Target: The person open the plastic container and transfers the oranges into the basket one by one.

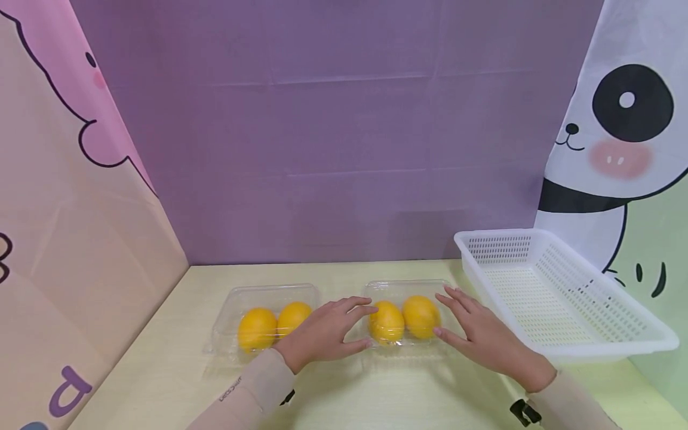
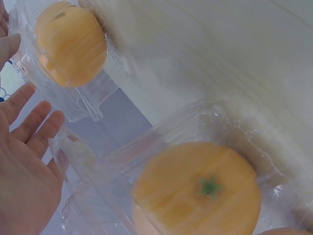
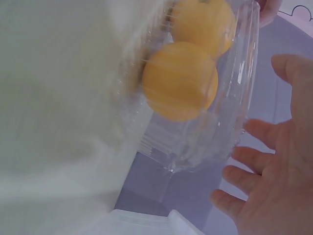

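A person's left hand (image 1: 329, 330) and right hand (image 1: 480, 333) are flanking a clear plastic clamshell (image 1: 388, 289), fingers extended, gripping nothing; contact is unclear. The clamshell is holding two oranges (image 1: 421, 317) near the back edge of a table (image 1: 344, 270). A second clamshell (image 1: 271, 293) with two more oranges (image 1: 257, 330) is sitting leftward; a white perforated basket (image 1: 559, 350) is occupying the right edge.
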`<state>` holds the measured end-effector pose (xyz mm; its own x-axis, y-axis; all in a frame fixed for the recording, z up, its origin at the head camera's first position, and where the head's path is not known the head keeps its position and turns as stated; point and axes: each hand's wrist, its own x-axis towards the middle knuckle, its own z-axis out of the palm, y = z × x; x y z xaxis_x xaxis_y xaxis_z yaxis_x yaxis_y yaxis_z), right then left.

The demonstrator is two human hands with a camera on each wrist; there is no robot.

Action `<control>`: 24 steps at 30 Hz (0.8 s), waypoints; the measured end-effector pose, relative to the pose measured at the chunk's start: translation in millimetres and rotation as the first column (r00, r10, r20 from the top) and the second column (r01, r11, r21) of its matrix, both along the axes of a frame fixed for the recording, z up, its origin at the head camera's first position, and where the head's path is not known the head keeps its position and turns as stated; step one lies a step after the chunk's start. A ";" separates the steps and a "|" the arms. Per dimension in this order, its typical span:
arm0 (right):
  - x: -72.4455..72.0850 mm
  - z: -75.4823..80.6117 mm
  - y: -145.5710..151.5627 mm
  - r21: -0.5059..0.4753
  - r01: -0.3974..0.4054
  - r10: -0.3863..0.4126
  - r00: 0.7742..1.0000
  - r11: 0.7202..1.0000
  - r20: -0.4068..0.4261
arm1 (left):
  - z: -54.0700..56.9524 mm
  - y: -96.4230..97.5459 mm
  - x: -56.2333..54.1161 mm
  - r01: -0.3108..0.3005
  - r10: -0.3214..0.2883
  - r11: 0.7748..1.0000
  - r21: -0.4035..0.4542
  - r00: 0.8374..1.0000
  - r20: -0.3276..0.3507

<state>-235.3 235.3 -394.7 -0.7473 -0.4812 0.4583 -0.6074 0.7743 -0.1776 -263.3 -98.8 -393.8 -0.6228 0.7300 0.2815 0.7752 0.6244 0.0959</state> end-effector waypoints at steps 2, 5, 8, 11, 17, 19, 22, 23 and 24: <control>1.3 -2.3 1.2 -0.015 0.024 -0.024 0.999 1.000 0.025 | -0.3 0.1 -0.2 0.000 0.000 1.000 0.001 1.000 -0.001; 3.6 -5.1 2.8 -0.039 0.063 -0.059 0.995 0.997 0.086 | -0.6 0.2 -0.2 0.001 -0.001 1.000 0.007 1.000 0.001; 6.1 -6.1 4.0 -0.073 0.092 -0.080 0.986 0.993 0.146 | -0.4 0.3 0.0 0.001 -0.001 1.000 0.016 1.000 0.006; 8.9 -5.3 4.5 -0.100 0.101 -0.083 0.982 0.990 0.171 | 0.2 0.1 0.5 0.000 0.000 1.000 0.026 1.000 0.012; 12.5 -5.9 4.1 -0.109 0.108 -0.088 0.981 0.988 0.174 | 0.7 -0.2 0.6 -0.002 0.001 1.000 0.024 1.000 0.026; 13.1 -7.6 4.5 -0.106 0.124 -0.103 0.978 0.987 0.182 | 0.7 0.0 0.5 0.000 -0.001 1.000 0.024 0.999 0.034; 14.4 -9.9 5.2 -0.103 0.147 -0.125 0.974 0.984 0.191 | 0.5 0.3 0.4 0.003 -0.004 1.000 0.025 0.999 0.042; 14.9 -10.7 5.5 -0.105 0.154 -0.132 0.972 0.982 0.194 | 0.5 0.4 0.4 0.004 -0.005 1.000 0.026 0.999 0.046; 15.4 -11.4 5.8 -0.108 0.160 -0.137 0.971 0.981 0.196 | 0.5 0.4 0.5 0.006 -0.007 1.000 0.027 0.999 0.049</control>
